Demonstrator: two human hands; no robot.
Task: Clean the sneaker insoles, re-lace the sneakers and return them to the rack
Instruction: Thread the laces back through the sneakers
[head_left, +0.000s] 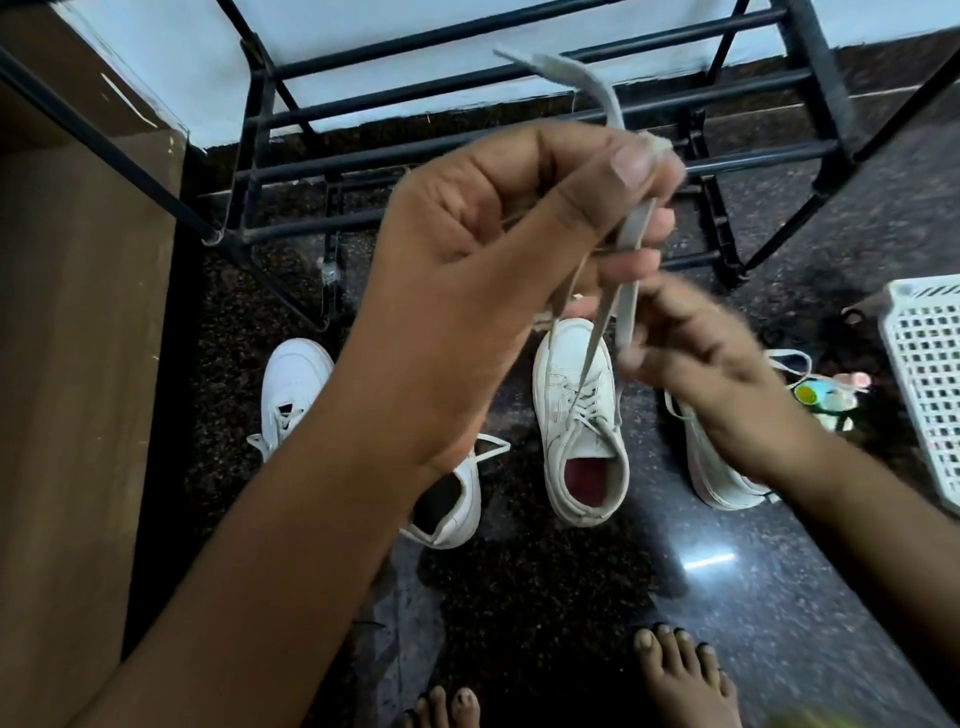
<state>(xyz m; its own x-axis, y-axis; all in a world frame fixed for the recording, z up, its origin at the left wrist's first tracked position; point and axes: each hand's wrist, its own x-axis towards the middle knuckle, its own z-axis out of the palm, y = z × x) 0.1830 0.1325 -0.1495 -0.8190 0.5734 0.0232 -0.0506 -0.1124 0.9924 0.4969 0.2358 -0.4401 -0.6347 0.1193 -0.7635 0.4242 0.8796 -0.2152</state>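
Flat grey shoelace is held taut above the white sneaker.
It's pinched high by the raised left hand, lower by the blurred right hand.

A dark speckled stone floor lies under the black metal rack, polished enough to carry a pale rectangular glint of light in front of the rack. Behind the rack rises a bluish-white wall with dark speckled skirting at its foot. Left of the rack stands a brown wooden panel.
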